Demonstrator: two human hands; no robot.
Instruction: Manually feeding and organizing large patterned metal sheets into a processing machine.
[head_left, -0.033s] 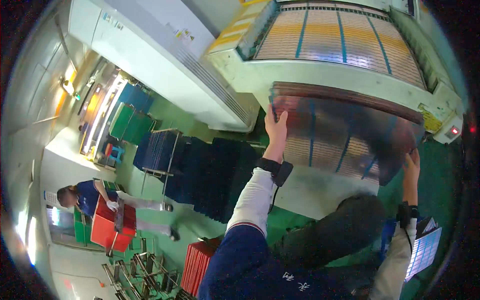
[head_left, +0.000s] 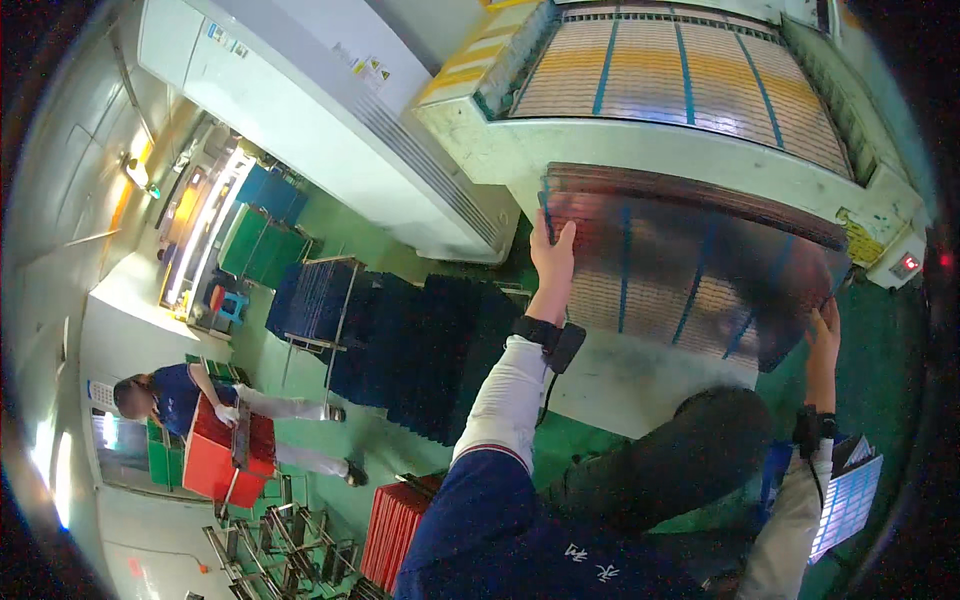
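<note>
A large dark, glossy rectangular sheet (head_left: 690, 265) tilts in front of me, its surface mirroring a pale grid with blue strips. My left hand (head_left: 553, 262) is closed on its left edge, the thumb showing on the near face. At the opposite edge, my right hand (head_left: 825, 345) grips the sheet low near the corner; some fingers are hidden. The far edge looks thick and layered, so I cannot tell whether this is one sheet or several together. Just beyond stands a pale machine (head_left: 680, 150) with a slatted conveyor bed (head_left: 650, 65) crossed by blue strips.
A white cabinet (head_left: 290, 90) stands left of the machine. Dark blue panels (head_left: 400, 340) fill racks on the green floor. At the left a person (head_left: 180, 400) handles a red panel stack (head_left: 232, 455). Nearer are metal frames (head_left: 280, 550) and more red panels (head_left: 390, 535).
My hands and the sheet stay almost in place. The person at the left and the red stack have shifted slightly to the right.
</note>
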